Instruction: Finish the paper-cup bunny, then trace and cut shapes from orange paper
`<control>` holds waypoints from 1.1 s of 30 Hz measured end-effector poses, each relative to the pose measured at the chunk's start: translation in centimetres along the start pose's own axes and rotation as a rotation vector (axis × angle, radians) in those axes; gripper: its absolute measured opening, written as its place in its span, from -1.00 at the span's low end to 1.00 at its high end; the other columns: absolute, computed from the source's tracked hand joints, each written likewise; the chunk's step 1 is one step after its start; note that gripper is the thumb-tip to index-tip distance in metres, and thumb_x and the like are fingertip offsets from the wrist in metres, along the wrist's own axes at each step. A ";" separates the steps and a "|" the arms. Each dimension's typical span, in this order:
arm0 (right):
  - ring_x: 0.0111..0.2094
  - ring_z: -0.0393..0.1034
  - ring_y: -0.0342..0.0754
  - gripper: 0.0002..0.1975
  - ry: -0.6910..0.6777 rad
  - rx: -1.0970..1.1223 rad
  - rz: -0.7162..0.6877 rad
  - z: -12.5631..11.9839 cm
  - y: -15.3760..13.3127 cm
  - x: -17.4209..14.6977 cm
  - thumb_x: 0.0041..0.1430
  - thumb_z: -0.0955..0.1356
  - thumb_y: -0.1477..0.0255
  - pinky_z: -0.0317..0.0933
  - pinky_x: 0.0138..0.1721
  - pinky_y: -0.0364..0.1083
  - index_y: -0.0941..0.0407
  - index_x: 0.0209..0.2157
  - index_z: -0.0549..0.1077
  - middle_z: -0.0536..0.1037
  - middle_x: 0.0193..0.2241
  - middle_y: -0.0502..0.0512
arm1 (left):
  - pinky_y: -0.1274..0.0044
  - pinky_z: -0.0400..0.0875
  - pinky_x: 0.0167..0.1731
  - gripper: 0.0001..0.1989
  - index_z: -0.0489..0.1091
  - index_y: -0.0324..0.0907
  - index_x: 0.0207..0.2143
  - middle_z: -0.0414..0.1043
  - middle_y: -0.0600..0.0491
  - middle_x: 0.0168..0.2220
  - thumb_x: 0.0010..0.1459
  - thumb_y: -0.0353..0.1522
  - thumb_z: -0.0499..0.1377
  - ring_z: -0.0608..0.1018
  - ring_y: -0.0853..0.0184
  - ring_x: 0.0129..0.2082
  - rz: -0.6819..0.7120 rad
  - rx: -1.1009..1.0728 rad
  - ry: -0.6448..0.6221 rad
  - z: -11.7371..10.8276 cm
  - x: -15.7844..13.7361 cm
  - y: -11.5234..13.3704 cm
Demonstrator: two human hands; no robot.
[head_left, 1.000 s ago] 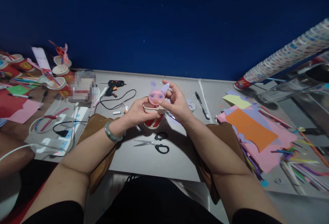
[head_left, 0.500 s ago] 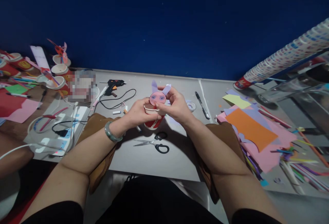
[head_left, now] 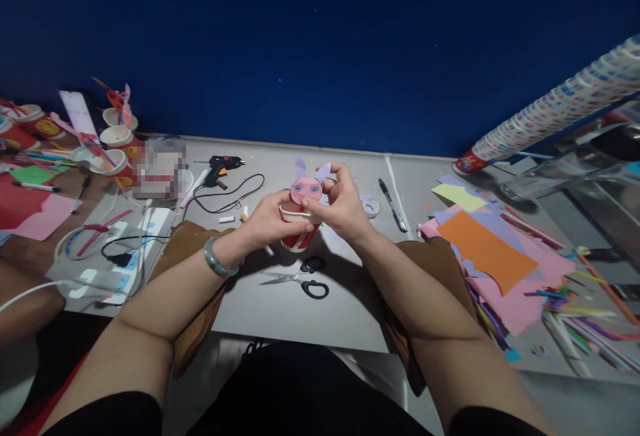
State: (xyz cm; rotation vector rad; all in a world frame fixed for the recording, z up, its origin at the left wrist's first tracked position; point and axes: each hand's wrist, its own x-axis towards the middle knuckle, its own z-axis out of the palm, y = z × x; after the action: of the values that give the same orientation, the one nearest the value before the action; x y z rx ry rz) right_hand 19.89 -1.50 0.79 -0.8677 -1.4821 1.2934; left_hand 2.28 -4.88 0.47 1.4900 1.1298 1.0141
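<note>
Between my hands is a red paper cup point(head_left: 296, 240) with a white rim. A round pink paper face point(head_left: 307, 189) with drawn eyes and two purple ears rises above the rim. My left hand point(head_left: 267, 221) is closed around the cup's upper left side, thumb near the rim. My right hand point(head_left: 343, 204) pinches the paper face at its lower right edge, its index finger raised behind the right ear. Black-handled scissors point(head_left: 300, 279) lie on the table just below the cup.
A black glue gun point(head_left: 220, 169) with its cord lies back left, beside a power strip point(head_left: 143, 249). A marker point(head_left: 393, 205) and a tape roll point(head_left: 371, 207) are right of my hands. Coloured paper point(head_left: 487, 249) and a long cup stack point(head_left: 555, 106) stand further right. Decorated cups point(head_left: 119, 136) stand far left.
My right index finger has lifted away from the right ear, and that ear sits slightly further left. My left hand and the cup have hardly moved.
</note>
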 end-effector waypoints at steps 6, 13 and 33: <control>-0.16 0.47 0.05 -0.20 -0.038 -0.113 -0.060 -0.4 -0.2 0.0 -0.06 0.61 0.09 0.34 -0.10 0.07 -0.03 0.12 0.23 0.53 -0.20 0.03 | 0.44 0.51 -0.24 -0.62 0.56 -0.23 -0.24 0.64 0.00 -0.30 -0.14 -0.29 0.46 0.64 0.22 -0.28 0.040 -0.009 -0.011 0.0 -0.1 0.9; 0.10 0.45 0.17 -0.02 -0.026 -0.070 -0.097 -2.1 0.1 0.9 -0.01 0.56 -0.10 0.34 0.13 0.19 -0.08 0.31 0.17 0.54 -0.05 0.15 | 0.46 0.52 -0.25 -0.38 0.44 -0.20 -0.11 0.58 0.01 -0.21 -0.16 -0.15 0.57 0.62 0.25 -0.25 0.186 -0.057 0.052 -1.0 0.7 -0.5; -0.17 0.58 0.09 0.01 -0.220 0.033 0.029 -1.4 1.1 1.1 -0.15 0.67 0.06 0.49 -0.03 0.12 -0.03 0.27 0.25 0.61 -0.21 0.05 | 0.27 0.59 0.03 0.01 0.23 -0.09 0.21 0.57 -0.12 0.05 -0.25 -0.16 0.63 0.66 0.07 0.00 0.130 -0.313 0.138 -1.0 0.8 0.0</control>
State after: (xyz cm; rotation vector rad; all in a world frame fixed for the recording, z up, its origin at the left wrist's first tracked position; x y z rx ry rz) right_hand 20.83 0.12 -0.13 -0.7467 -1.6182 1.4688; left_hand 1.47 -3.89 0.65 1.2684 0.9261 1.3355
